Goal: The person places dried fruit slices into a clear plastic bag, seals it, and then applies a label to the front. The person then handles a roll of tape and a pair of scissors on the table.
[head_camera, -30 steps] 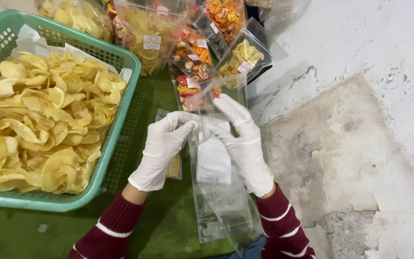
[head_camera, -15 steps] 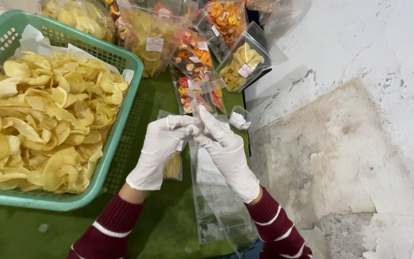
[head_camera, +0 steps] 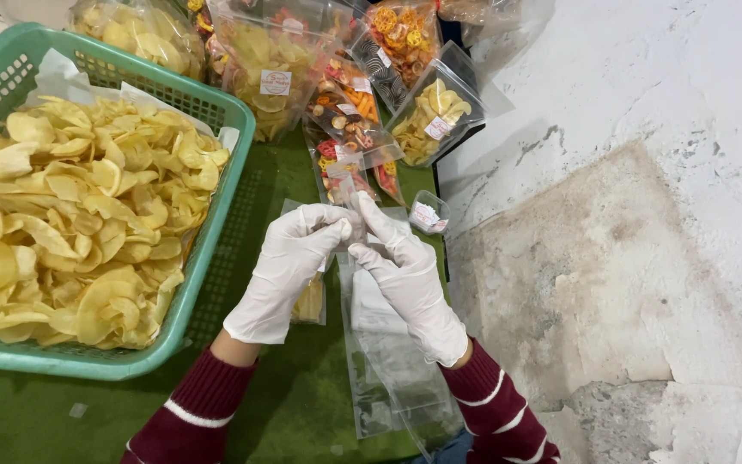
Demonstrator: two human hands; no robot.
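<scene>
Left hand and right hand, both gloved, pinching together on the mouth of a clear bag, held up for opening. Green basket of chips just left, within reach; sealed snack packs set beyond.

Open green mat nearest the body, low left, passable. To the left, a green basket heaped with yellow chips, its wall blocking sideways reach. Ahead, crowded filled snack bags and a small clear tub barring the way. To the right, bare pale floor, wide and free.
</scene>
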